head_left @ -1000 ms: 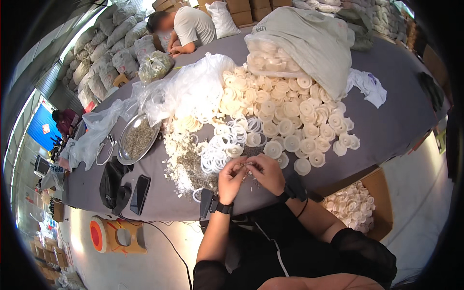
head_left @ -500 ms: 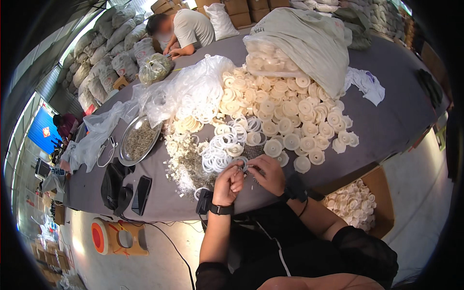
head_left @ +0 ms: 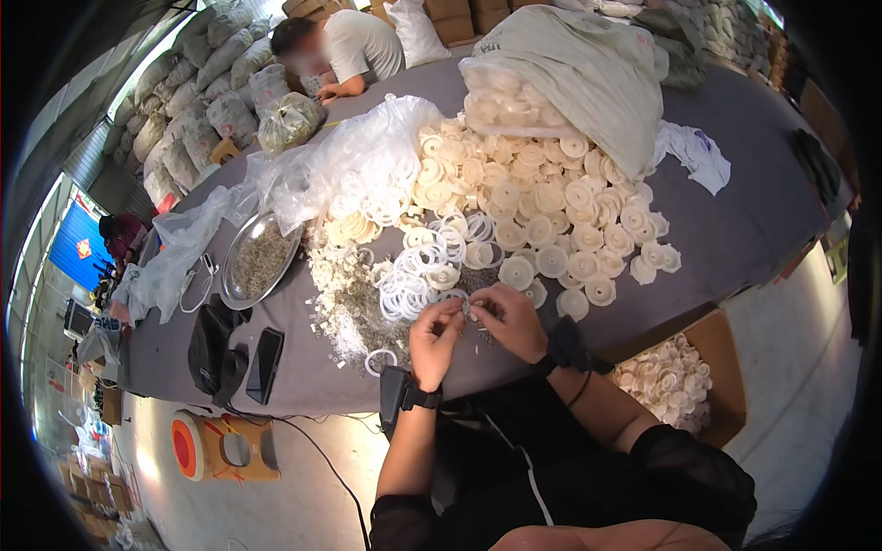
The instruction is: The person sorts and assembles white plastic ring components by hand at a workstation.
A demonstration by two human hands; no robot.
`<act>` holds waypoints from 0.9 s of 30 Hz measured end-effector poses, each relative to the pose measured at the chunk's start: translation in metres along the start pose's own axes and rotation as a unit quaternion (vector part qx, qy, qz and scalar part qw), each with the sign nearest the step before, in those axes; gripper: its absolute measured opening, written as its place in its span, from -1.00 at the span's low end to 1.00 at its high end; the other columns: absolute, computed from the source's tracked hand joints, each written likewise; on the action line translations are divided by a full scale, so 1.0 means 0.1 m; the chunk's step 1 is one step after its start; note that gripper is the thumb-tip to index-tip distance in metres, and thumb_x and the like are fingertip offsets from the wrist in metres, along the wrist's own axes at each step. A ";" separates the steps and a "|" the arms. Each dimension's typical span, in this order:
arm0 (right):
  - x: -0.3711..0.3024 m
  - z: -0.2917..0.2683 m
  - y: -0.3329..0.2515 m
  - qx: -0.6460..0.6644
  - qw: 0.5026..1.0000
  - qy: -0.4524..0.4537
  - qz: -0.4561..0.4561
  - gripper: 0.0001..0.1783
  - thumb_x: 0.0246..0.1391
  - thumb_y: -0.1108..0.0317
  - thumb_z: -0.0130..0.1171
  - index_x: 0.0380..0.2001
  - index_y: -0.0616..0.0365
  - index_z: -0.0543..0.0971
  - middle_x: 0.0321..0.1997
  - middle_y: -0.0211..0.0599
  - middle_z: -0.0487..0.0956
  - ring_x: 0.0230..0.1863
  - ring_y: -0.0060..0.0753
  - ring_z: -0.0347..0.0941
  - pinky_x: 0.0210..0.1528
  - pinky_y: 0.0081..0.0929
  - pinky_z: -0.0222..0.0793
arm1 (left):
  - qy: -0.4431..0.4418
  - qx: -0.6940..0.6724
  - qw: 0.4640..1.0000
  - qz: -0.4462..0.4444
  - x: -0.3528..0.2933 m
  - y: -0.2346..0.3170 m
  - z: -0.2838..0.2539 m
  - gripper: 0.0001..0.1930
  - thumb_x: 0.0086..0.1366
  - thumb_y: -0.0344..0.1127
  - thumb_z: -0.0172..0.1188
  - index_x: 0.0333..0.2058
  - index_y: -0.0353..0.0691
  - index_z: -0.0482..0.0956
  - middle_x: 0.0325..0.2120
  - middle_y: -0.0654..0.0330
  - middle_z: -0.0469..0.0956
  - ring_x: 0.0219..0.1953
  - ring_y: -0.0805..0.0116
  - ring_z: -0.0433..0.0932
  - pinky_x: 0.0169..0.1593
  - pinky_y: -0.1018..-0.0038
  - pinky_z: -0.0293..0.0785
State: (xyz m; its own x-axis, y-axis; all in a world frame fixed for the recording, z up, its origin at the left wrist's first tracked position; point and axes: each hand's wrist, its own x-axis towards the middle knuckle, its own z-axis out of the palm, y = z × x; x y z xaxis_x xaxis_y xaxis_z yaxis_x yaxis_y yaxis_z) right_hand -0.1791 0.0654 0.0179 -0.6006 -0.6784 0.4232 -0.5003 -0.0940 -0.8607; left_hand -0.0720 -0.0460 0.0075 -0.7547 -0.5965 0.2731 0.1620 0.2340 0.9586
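My left hand (head_left: 435,340) and my right hand (head_left: 511,321) meet above the table's near edge, fingertips pinched close together. A small pale piece shows between them, too tiny and too covered by fingers to name. Just beyond my left fingers lies a heap of white plastic rings (head_left: 410,283). Cream flanged plastic discs (head_left: 553,260) are piled farther back and to the right. To the left of the rings spreads a mound of small cream and clear parts (head_left: 344,298). One loose white ring (head_left: 380,362) rests near my left wrist.
A metal dish (head_left: 241,296) of small metal-looking parts, a black phone (head_left: 265,365) and a black bag (head_left: 213,354) lie on the left. A sack (head_left: 588,78) of discs sits at the back. A cardboard box (head_left: 730,372) of discs stands below right. Another person (head_left: 358,50) works at the far edge.
My hands have come closer together at the fingertips, and my left fingers have turned inward. The view has shifted slightly. The other person's head has moved a little left.
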 end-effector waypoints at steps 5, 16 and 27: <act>0.06 0.00 0.01 0.013 0.995 0.101 -0.014 -0.85 -0.11 0.50 0.17 -0.38 0.18 0.52 -0.48 -0.28 0.42 -0.54 -0.40 0.40 -0.51 -0.55 0.29 | 0.048 -0.169 0.978 -0.117 0.00 -0.03 -0.06 -0.84 0.17 -0.50 0.12 -0.25 -0.35 0.51 -0.51 0.30 0.49 -0.56 0.61 0.40 -0.45 0.69 0.31; 0.05 0.05 0.14 0.095 0.991 0.008 0.090 -0.82 -0.02 0.46 0.15 -0.28 0.23 0.52 -0.49 -0.39 0.47 -0.52 -0.62 0.39 -0.48 -0.69 0.31 | 0.090 -0.083 0.991 -0.055 -0.05 -0.12 0.01 -0.77 0.10 -0.60 0.14 -0.22 -0.33 0.52 -0.44 0.29 0.52 -0.42 0.64 0.44 -0.28 0.71 0.35; -0.01 0.02 0.14 0.427 0.868 -0.085 0.240 -0.84 0.03 0.40 0.13 -0.31 0.23 0.51 -0.51 -0.37 0.52 -0.53 -0.61 0.44 -0.50 -0.68 0.39 | 0.062 0.055 0.994 0.071 -0.10 0.05 0.07 -0.75 0.02 -0.67 0.13 -0.27 -0.31 0.54 -0.33 0.21 0.49 -0.39 0.54 0.43 -0.30 0.66 0.36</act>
State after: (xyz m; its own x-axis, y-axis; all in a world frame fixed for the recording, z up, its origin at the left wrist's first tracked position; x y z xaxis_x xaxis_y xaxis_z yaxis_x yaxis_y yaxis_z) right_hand -0.1845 0.0630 0.0050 -0.4745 -0.8799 -0.0273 0.4696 -0.2267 -0.8533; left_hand -0.0684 -0.0336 0.0087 -0.6432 -0.6405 0.4196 0.1860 0.4008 0.8971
